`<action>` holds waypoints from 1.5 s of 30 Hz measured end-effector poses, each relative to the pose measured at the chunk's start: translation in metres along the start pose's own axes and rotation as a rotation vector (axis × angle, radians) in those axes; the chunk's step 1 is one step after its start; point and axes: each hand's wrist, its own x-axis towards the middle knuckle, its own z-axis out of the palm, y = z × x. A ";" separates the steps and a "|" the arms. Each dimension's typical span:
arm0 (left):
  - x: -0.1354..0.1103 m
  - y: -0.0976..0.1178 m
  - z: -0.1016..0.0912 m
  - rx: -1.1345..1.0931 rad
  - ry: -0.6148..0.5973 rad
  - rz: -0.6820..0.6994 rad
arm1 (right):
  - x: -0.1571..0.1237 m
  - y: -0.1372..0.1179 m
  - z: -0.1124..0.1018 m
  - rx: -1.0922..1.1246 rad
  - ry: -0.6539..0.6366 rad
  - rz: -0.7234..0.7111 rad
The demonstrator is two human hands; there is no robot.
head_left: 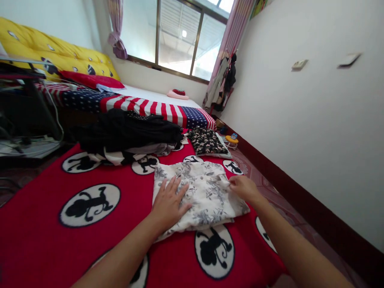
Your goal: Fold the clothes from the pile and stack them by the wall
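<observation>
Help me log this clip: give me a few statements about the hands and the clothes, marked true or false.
1. The left hand lies flat on the pale floral garment. True.
2. The right hand holds the dark floral garment. False: it grips the pale garment's right edge.
3. The pale garment lies on a red blanket with monkey prints. True.
4. The black clothes pile lies to the right of the pale garment. False: it lies behind, to the left.

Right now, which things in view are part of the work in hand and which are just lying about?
In hand:
- cream floral-print folded garment
- left hand, flat on it
- right hand, gripping its edge
- red monkey-print blanket underneath

Lying about:
- black clothes heap
- dark floral folded cloth
- stars-and-stripes bedsheet
- yellow mattress
</observation>
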 end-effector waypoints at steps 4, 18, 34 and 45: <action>-0.001 0.001 0.007 -0.003 0.015 -0.017 | 0.018 -0.023 -0.008 0.108 0.330 -0.049; 0.000 -0.001 0.006 -0.086 0.017 -0.042 | 0.039 -0.064 0.062 0.104 0.015 -0.441; 0.001 -0.072 -0.030 -1.003 0.268 -0.836 | 0.023 -0.115 0.005 -0.090 0.158 -0.148; -0.006 -0.031 -0.040 -1.931 0.103 -0.519 | 0.000 -0.202 -0.009 0.470 -0.141 -0.278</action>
